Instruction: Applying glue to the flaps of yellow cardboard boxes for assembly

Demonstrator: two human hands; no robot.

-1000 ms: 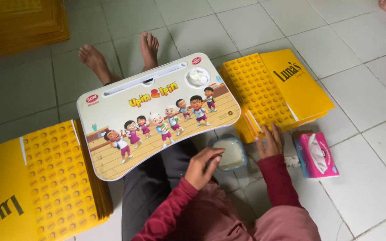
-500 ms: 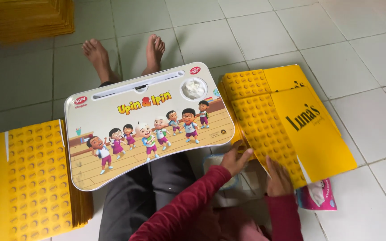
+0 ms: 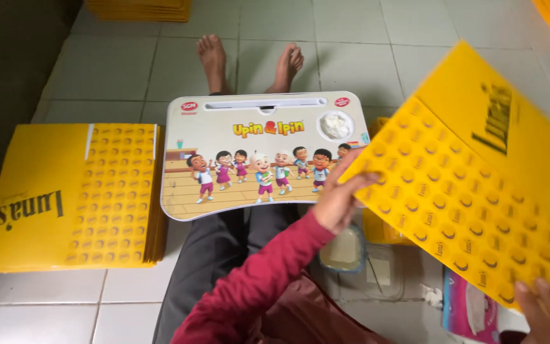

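I sit on the floor with a small lap table (image 3: 249, 127) over my legs; its top shows cartoon children. A flat yellow cardboard sheet (image 3: 479, 191) with a dotted pattern is raised and tilted over the right side. My left hand (image 3: 342, 197) grips the sheet's left edge, just off the table's right front corner. My right hand (image 3: 549, 312) holds the sheet's lower right corner at the frame's bottom edge. A white lump (image 3: 337, 124) lies in the table's round recess.
A stack of the same yellow sheets (image 3: 65, 197) lies on the tiles to the left, another stack (image 3: 383, 229) under the raised sheet. A small plastic tub (image 3: 345, 251), a clear lid (image 3: 383, 271) and a pink tissue pack (image 3: 469, 312) sit by my right leg. My bare feet (image 3: 214, 57) stretch ahead.
Both hands went from my lap area to the right stack, took hold of its top sheet and lifted it up, tilted, towards the lap table.
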